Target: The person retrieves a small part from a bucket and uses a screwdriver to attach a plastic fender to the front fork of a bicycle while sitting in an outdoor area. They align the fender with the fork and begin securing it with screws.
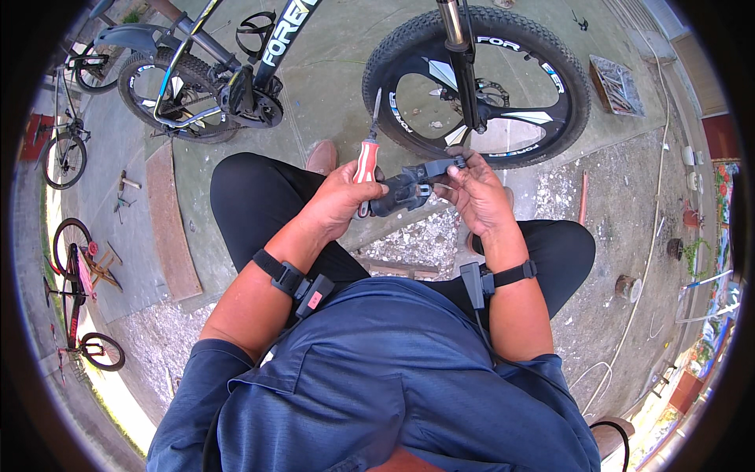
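My left hand (336, 201) is closed around the red and white handle of a screwdriver (366, 162). The bare metal shaft points away from me, up towards the bicycle wheel. Its thumb also presses on a black bike part (399, 195) with a lever-like arm; the exact kind is not clear. From the other side, my right hand (478, 195) pinches that arm between thumb and fingers. The part hangs between both hands, above the ground and between my knees. Some fingertips are hidden behind it. Just beyond stands the bicycle's front wheel (381, 72), with a black spoked rim.
The bike frame (285, 39) and its rear wheel (135, 88) stand at the far left. More bicycles, including a red and black one (75, 291), are along the left edge. A rusty plank (169, 228) and a hammer (123, 184) lie left. A tray of tools (616, 86) sits far right.
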A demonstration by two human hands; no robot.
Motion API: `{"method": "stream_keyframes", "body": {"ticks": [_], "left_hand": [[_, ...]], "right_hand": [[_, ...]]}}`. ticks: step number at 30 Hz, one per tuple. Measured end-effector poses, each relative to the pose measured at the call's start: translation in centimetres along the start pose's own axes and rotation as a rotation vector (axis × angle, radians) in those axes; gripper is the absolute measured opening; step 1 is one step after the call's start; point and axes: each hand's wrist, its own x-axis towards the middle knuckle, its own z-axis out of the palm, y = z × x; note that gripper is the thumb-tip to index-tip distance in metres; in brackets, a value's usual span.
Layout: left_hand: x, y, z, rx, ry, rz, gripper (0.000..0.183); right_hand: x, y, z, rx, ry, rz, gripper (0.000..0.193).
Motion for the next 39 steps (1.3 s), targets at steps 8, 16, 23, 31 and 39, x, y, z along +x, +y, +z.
{"method": "stream_keyframes", "body": {"ticks": [8,16,23,31,39], "left_hand": [[0.4,-0.5,-0.5,-0.014,0.001,0.03,0.031],[0.2,-0.2,-0.2,-0.011,0.001,0.01,0.032],[0.1,0.0,-0.2,-0.033,0.012,0.013,0.035],[0.2,-0.1,-0.1,-0.019,0.047,0.037,0.039],[0.2,0.0,0.0,-0.072,0.072,0.055,0.028]], "right_hand": [[0.0,0.2,-0.4,0.024,-0.022,-0.026,0.031],[0.0,0.2,-0.5,0.023,-0.022,-0.017,0.033],[0.2,0.3,-1.1,-0.055,0.107,-0.058,0.031],[-0.2,0.0,-0.1,-0.131,0.11,-0.045,0.032],[0.3,0.9,-1.0,-0.186,0.084,-0.046,0.034]]}}
